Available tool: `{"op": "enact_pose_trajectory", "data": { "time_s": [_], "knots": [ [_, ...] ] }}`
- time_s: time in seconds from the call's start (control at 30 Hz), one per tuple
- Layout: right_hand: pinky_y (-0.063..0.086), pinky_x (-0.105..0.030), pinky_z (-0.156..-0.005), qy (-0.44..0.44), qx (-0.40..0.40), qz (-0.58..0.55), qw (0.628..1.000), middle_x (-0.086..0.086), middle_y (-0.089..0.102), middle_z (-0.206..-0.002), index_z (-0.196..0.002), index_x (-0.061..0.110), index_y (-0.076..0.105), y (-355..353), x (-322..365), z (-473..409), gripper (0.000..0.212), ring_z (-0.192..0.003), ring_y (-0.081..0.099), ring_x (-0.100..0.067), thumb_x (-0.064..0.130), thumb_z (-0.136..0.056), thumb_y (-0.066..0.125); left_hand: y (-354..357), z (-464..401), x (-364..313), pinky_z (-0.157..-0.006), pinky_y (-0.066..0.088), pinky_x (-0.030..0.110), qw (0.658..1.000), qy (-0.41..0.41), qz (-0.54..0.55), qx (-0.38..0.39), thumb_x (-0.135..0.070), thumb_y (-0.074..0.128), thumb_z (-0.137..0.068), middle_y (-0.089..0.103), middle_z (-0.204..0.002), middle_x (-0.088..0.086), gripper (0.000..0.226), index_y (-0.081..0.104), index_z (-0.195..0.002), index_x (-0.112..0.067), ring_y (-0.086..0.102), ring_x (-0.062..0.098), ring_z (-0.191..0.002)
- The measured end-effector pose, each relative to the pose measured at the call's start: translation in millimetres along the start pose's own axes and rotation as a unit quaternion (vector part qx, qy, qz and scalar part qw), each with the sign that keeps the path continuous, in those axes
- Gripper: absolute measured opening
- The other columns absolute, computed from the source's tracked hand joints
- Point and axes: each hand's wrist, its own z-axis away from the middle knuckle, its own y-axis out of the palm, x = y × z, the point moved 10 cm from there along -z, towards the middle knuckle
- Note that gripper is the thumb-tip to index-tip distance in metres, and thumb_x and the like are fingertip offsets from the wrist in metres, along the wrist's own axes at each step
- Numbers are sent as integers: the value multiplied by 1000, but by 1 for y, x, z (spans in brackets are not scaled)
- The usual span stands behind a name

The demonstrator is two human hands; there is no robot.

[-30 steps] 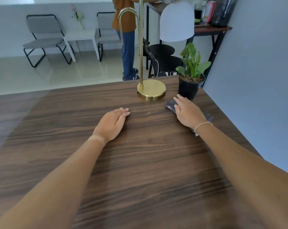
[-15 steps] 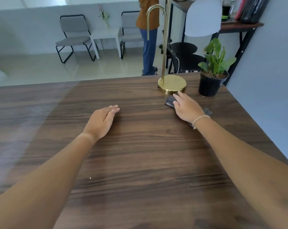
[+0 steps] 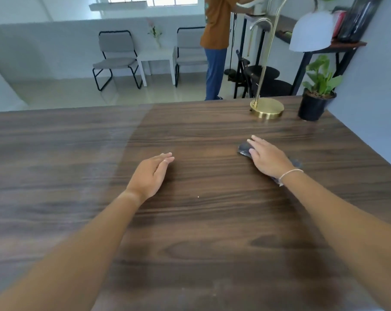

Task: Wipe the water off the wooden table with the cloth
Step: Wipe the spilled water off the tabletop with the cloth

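A dark wooden table [image 3: 190, 221] fills the lower view. My right hand [image 3: 268, 157] lies flat on a dark grey cloth [image 3: 242, 149], pressing it onto the table right of centre; most of the cloth is hidden under the palm, with edges showing at the fingertips and near the wrist. My left hand [image 3: 150, 173] rests on its side on the bare wood near the middle, fingers together, holding nothing. I cannot make out water on the surface; a tiny bright speck [image 3: 198, 196] sits between the arms.
A brass lamp base [image 3: 267, 108] and a potted plant [image 3: 316, 102] stand at the far right of the table, next to a grey wall [image 3: 374, 90]. Beyond the far edge stand a person [image 3: 216, 41], chairs [image 3: 117, 57] and a white side table [image 3: 156, 57].
My right hand has slid the cloth toward me and away from the lamp base and plant. The left hand has tilted onto its side. The view has tilted up and left.
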Motion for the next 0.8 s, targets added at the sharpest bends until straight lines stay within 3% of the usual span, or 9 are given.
{"op": "enact_pose_trajectory", "data": {
  "time_s": [0.2,0.33,0.43,0.53,0.6,0.7,0.8],
  "knots": [
    [11,-22,-114,-170,12,10,985,0,23,-157,-144,16,31,60,162,83,45,-144,20,-18,22,-100,34,-8,37,10,-108,27,20,999,9,35,1,-31,33,-85,58,-130,11,49,63,-114,-6,46,18,-129],
    [5,-14,-112,-255,39,27,966,10,21,-156,-145,23,29,60,178,163,47,-143,17,-9,32,-99,28,-9,44,7,-107,26,19,998,26,53,18,-30,33,-86,57,-131,10,48,63,-115,-6,45,17,-129],
    [6,-15,-113,-211,44,39,976,13,20,-155,-145,26,29,46,137,169,50,-144,18,-10,38,-97,23,-10,45,9,-107,27,21,997,29,67,19,-26,36,-89,58,-130,11,41,64,-114,-7,46,17,-129],
    [13,-34,-118,-66,25,52,996,8,17,-158,-146,25,26,38,95,131,45,-146,16,-19,29,-101,28,-7,45,6,-107,27,19,996,39,73,24,-27,36,-89,58,-130,10,42,64,-114,-8,47,16,-128],
    [14,-37,-119,-25,3,56,998,5,16,-158,-147,24,25,41,96,113,47,-146,16,-22,30,-100,27,-2,42,-1,-108,27,21,995,46,79,31,-31,33,-85,58,-130,9,48,64,-114,-8,47,15,-128],
    [13,-33,-119,-87,12,46,995,3,17,-158,-146,22,26,57,132,128,48,-146,16,-23,32,-99,31,4,31,-9,-110,29,26,994,46,94,28,-32,32,-83,59,-130,9,50,64,-113,-9,47,16,-127],
    [14,-30,-116,-185,24,58,981,6,19,-157,-146,25,27,59,161,182,51,-145,18,-20,38,-97,32,19,14,-25,-106,29,22,993,51,101,37,-29,34,-84,59,-129,8,47,64,-113,-9,48,14,-125]
  ]
}}
